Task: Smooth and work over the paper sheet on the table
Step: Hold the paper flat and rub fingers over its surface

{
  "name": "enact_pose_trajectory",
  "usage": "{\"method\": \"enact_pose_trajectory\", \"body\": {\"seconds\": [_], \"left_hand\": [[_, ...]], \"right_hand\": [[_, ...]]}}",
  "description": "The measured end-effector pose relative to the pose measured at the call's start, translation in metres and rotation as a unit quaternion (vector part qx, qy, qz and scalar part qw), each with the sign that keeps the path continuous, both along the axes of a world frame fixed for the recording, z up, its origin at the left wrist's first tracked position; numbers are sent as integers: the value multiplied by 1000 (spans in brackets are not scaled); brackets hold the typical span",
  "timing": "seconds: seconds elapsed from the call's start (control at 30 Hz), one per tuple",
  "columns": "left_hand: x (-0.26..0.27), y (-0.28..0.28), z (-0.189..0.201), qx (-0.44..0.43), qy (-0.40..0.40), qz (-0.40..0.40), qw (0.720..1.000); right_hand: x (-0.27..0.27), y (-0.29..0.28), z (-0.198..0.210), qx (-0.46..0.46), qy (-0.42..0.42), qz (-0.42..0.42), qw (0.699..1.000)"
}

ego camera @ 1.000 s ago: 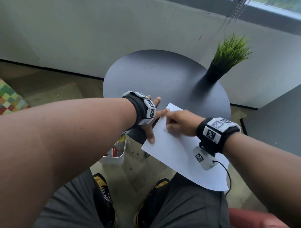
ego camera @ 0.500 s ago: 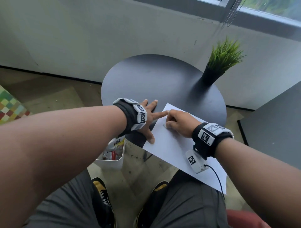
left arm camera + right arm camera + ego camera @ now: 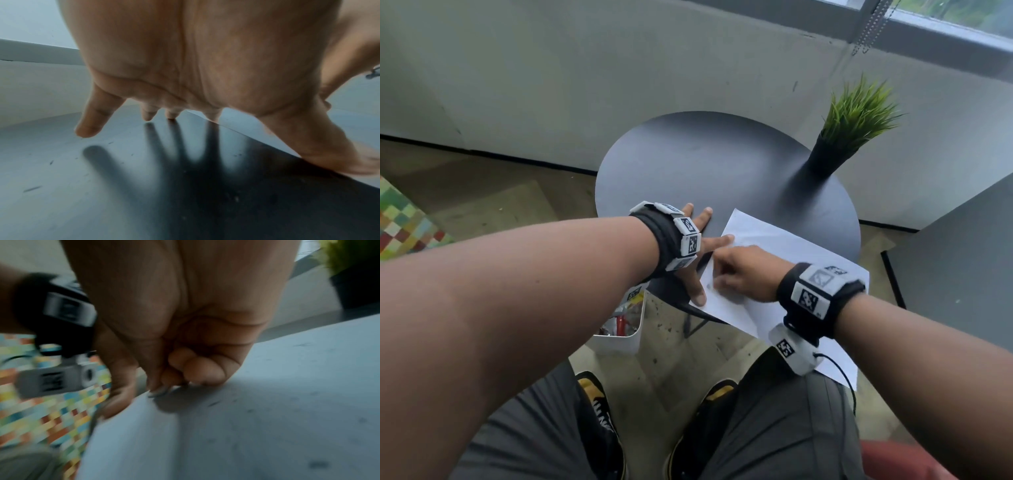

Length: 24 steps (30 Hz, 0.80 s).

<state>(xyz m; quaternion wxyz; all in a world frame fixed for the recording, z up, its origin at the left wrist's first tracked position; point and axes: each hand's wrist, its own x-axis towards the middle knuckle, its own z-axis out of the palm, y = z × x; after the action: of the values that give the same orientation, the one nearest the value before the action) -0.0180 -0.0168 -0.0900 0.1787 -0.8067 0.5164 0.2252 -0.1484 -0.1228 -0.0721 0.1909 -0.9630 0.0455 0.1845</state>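
Observation:
A white paper sheet (image 3: 791, 246) lies on the near right part of the round dark table (image 3: 705, 164), and its near end hangs over the rim. My left hand (image 3: 702, 246) is spread flat. Its index finger and thumb rest on the sheet's left edge, and its other fingers lie on the bare table (image 3: 102, 178). My right hand (image 3: 743, 274) is curled into a fist and presses its knuckles and nails onto the sheet (image 3: 267, 418) just beside the left thumb. It holds nothing that I can see.
A potted grass plant (image 3: 856, 116) stands at the table's far right. A white bin (image 3: 619, 329) with small items sits on the floor under the table's left side. My knees and shoes are below the sheet. A dark panel (image 3: 962, 257) stands to the right.
My right fist has slid a little along the sheet's left part toward me. My left hand stays spread over the sheet's left edge.

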Motion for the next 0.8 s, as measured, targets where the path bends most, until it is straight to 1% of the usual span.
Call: {"method": "enact_pose_trajectory", "body": {"seconds": [0.07, 0.1, 0.13, 0.17, 0.2, 0.23, 0.3, 0.33, 0.37, 0.4, 0.47, 0.5, 0.53, 0.57, 0.63, 0.67, 0.7, 0.73, 0.8], "left_hand": [[0, 1, -1, -9, 4, 4, 1000], [1, 2, -1, -10, 4, 5, 1000], [2, 1, -2, -8, 3, 7, 1000], [2, 1, -2, -7, 4, 6, 1000], [2, 1, -1, -6, 6, 3, 1000], [2, 1, 0, -3, 7, -1, 1000], [0, 1, 2, 5, 0, -4, 1000], [-1, 1, 2, 5, -4, -5, 1000], [-1, 1, 2, 1, -6, -5, 1000], [-1, 1, 1, -4, -9, -6, 1000], [0, 3, 0, -6, -10, -5, 1000], [0, 2, 1, -5, -10, -5, 1000], [1, 2, 1, -5, -9, -5, 1000], [1, 1, 1, -4, -8, -5, 1000], [0, 1, 2, 4, -11, -9, 1000], [0, 1, 3, 9, -15, -12, 1000], [0, 1, 3, 12, -18, -14, 1000], [0, -1, 2, 12, -19, -15, 1000], [1, -1, 0, 10, -22, -12, 1000]], "right_hand": [[13, -18, -2, -12, -12, -103, 995], [18, -24, -6, -25, -33, -160, 986], [20, -23, -11, -49, -53, -189, 979], [19, -17, -15, -64, -71, -182, 979], [16, -8, -20, -59, -77, -152, 984], [11, 3, -21, -39, -73, -103, 991], [2, 13, -15, 9, -21, -15, 1000], [2, 8, -10, 15, 0, 5, 1000], [5, -1, -7, 9, 4, 1, 1000], [10, -12, -5, -6, -5, -38, 999], [16, -30, -7, -43, -39, -152, 987], [15, -30, -9, -63, -62, -176, 980], [11, -26, -13, -70, -76, -161, 982], [7, -17, -14, -59, -73, -122, 988], [-5, 2, -8, -24, -24, -2, 999], [-9, 4, -3, -13, 15, 36, 999], [-10, 0, 2, -13, 42, 45, 998], [-6, -9, 4, -20, 43, 29, 998], [2, -28, 3, -31, 10, -80, 996]]}}
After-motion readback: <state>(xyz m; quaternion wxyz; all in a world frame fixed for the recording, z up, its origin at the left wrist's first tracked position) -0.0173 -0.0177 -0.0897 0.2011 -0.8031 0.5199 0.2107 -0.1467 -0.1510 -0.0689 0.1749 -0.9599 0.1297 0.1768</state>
